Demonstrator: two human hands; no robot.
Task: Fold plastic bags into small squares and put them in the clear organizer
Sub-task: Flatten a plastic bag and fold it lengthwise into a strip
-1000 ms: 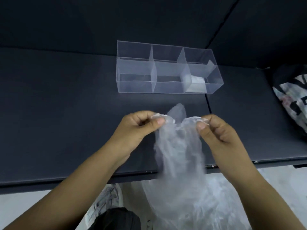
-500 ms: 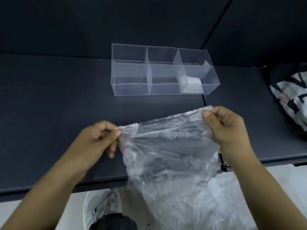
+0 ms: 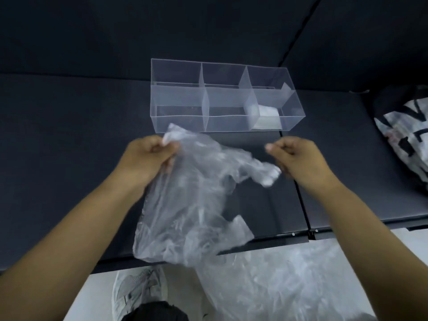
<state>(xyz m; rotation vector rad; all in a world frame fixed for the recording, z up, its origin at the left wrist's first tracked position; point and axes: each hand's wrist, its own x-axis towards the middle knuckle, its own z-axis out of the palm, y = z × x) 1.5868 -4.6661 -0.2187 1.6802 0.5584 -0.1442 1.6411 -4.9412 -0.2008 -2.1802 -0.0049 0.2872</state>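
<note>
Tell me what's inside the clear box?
One folded plastic bag lies in the clear organizer, right compartment. The others show nothing; the held bag hides a front corner.

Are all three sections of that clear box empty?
No, a folded white bag lies in the right-hand section of the clear box, while the other two sections show nothing inside.

Crumpled clear bag (image 3: 190, 205) hanging before clear organizer (image 3: 178, 122).
</note>
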